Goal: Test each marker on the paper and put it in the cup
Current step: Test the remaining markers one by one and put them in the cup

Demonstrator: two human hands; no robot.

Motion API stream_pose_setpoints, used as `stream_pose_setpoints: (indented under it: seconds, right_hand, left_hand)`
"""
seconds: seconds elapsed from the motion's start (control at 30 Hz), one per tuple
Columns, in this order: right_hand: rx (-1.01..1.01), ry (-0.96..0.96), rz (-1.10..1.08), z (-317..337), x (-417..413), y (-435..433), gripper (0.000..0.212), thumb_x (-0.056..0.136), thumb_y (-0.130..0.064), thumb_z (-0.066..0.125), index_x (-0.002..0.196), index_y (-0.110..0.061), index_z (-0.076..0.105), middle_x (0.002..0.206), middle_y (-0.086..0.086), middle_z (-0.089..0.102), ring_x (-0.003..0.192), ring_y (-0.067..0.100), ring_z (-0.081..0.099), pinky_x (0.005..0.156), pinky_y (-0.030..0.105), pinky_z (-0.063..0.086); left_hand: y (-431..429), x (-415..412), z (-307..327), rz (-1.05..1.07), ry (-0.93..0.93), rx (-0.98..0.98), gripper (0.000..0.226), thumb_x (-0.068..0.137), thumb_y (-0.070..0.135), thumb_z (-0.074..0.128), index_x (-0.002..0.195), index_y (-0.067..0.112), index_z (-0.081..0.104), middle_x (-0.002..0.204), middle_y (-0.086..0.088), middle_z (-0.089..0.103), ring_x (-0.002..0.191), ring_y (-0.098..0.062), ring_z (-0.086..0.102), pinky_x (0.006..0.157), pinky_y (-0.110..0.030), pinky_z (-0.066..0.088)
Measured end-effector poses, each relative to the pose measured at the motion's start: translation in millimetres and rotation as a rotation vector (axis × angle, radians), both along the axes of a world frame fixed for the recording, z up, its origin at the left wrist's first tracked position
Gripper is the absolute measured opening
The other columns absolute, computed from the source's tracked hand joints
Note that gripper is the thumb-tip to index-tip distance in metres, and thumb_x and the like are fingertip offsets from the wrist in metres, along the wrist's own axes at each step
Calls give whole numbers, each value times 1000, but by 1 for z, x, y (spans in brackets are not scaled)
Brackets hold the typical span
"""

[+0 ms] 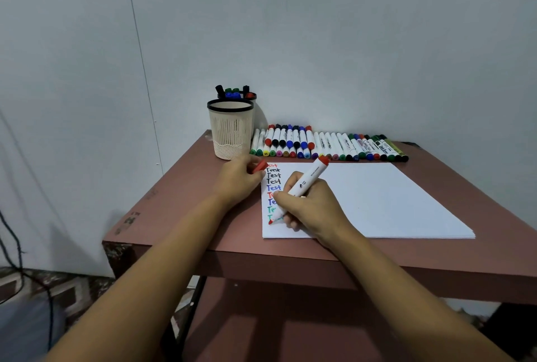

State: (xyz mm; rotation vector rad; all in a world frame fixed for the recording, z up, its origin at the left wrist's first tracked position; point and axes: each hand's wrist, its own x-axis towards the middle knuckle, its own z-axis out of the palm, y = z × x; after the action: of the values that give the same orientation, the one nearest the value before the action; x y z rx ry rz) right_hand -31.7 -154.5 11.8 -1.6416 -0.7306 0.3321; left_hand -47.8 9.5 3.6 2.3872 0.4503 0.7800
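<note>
"Test" repeats down the paper's (392, 202) left edge in red, black, blue and green. The right hand (313, 210) grips a red marker (308, 181), tip on the sheet's seven o'clock corner. The left hand (236, 180) pinches a red cap (259, 166) at ten o'clock, with the cup (231, 132) at eleven.

The paper (377, 202) carries a column of handwritten words down its left edge. The top one, in red, reads "est", its first letter hidden behind the red cap (259, 166). Below it stand three in black: the first looks like "Teest", the next two read "Test". A blue "Test" follows. Further down, red, blue and green words show only "Te" beside the right hand (313, 210), and the lowest, in red, only "T". Print on the marker (305, 184) and on the row of markers (328, 145) is too small to read.
</note>
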Motion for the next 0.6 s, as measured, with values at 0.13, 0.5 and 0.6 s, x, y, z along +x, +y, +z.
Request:
stream_pose_setpoints:
  seconds: [0.13,0.5,0.6]
  right_hand:
    - [-29,-50,-4,0,-4,-1,26,82,-3,59,62,-11,44,53,9,57,39,13,49,39,20,38]
    - [-33,-49,-11,3,-7,-3,27,80,-3,55,59,-12,43,48,4,56,37,12,48,38,18,36]
    - [-47,-14,7,4,-8,-3,33,80,-2,55,52,-15,44,45,3,54,37,13,48,37,17,34]
  left_hand:
    - [-1,-1,1,-6,34,20,35,89,19,58,123,11,58,124,-5,60,111,-17,53,79,-13,32]
    - [-2,-1,2,-2,49,25,33,88,18,59,121,11,60,121,-5,62,109,-17,55,71,-9,29]
    - [-2,-2,2,5,51,26,33,88,18,58,121,12,60,121,-5,62,109,-17,54,69,-8,27]
